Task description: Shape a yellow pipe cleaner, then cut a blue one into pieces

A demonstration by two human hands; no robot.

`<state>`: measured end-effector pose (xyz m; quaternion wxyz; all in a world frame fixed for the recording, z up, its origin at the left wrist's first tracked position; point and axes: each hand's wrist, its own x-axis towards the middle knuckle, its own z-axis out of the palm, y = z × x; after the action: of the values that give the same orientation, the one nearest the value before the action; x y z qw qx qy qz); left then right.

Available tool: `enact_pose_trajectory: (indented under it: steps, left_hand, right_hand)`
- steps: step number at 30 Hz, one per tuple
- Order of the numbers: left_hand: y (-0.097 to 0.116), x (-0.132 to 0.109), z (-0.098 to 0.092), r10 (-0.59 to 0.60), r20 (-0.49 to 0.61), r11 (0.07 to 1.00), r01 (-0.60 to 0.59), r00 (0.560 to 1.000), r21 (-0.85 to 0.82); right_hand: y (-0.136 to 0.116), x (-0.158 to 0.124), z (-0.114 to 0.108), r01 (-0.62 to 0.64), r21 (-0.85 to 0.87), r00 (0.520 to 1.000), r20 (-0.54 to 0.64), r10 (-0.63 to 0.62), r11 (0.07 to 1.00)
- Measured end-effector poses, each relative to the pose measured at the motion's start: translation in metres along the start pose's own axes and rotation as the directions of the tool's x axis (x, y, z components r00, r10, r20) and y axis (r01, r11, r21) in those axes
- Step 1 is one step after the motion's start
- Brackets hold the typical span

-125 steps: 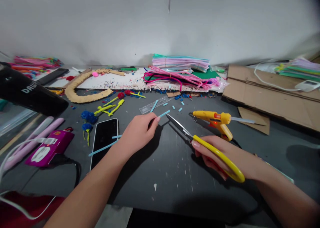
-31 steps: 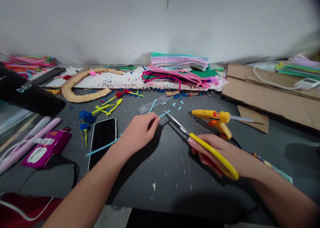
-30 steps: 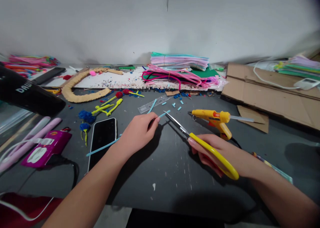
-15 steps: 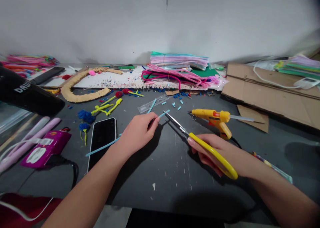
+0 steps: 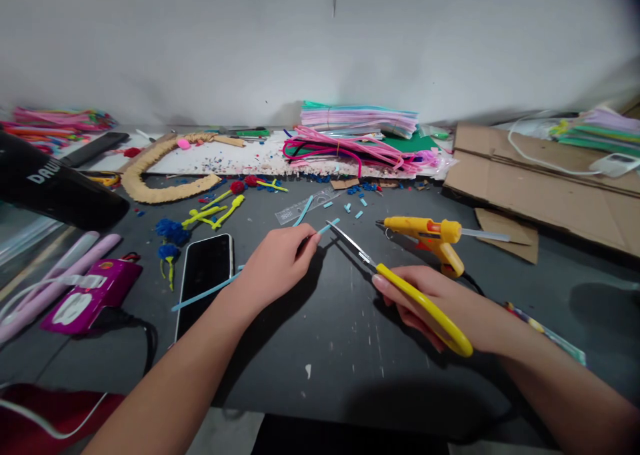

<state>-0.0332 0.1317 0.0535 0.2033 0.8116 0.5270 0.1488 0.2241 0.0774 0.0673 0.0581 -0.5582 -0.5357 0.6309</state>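
Observation:
Between the thumb and fingers of my left hand (image 5: 283,265) is pinched a light blue pipe cleaner (image 5: 207,294); one end sticks out past the fingertips and the long tail crosses behind my wrist over a phone (image 5: 205,268). My right hand (image 5: 425,302) grips yellow-handled scissors (image 5: 420,305), the blade tips at the protruding end of the pipe cleaner. Several short blue cut pieces (image 5: 359,214) lie beyond the blades. Another light blue length (image 5: 304,210) rests across a clear ruler (image 5: 287,214) behind my left hand.
A yellow glue gun (image 5: 425,228) lies right of the scissors, before cardboard (image 5: 540,188). Yellow stems with blue pompoms (image 5: 173,230) are at left, near a purple power strip (image 5: 95,295) and black bottle (image 5: 55,182). Pink pipe cleaner bundles (image 5: 345,150) sit at the back.
My right hand and the scissors' handle have shifted very slightly left. Otherwise the hands, the pipe cleaner and the cut pieces stay where they were.

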Motion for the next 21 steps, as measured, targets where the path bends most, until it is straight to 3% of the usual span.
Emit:
enact_pose_trajectory:
  steps: [8, 12, 21]
  left_hand:
    - [-0.011, -0.005, -0.021, -0.091, 0.057, 0.990, 0.084, 0.994, 0.117]
    - [-0.014, -0.005, -0.023, -0.099, 0.097, 0.987, 0.086, 0.990, 0.134]
    - [-0.021, -0.004, -0.027, -0.103, 0.050, 0.990, 0.097, 0.993, 0.104]
  right_hand:
    - [-0.007, 0.005, 0.002, 0.011, -0.200, 0.997, -0.076, -0.026, 0.980]
    - [-0.005, 0.008, 0.004, -0.001, -0.175, 0.996, -0.084, -0.014, 0.985]
    - [0.003, 0.009, 0.002, -0.010, -0.046, 0.999, -0.031, 0.009, 0.999]
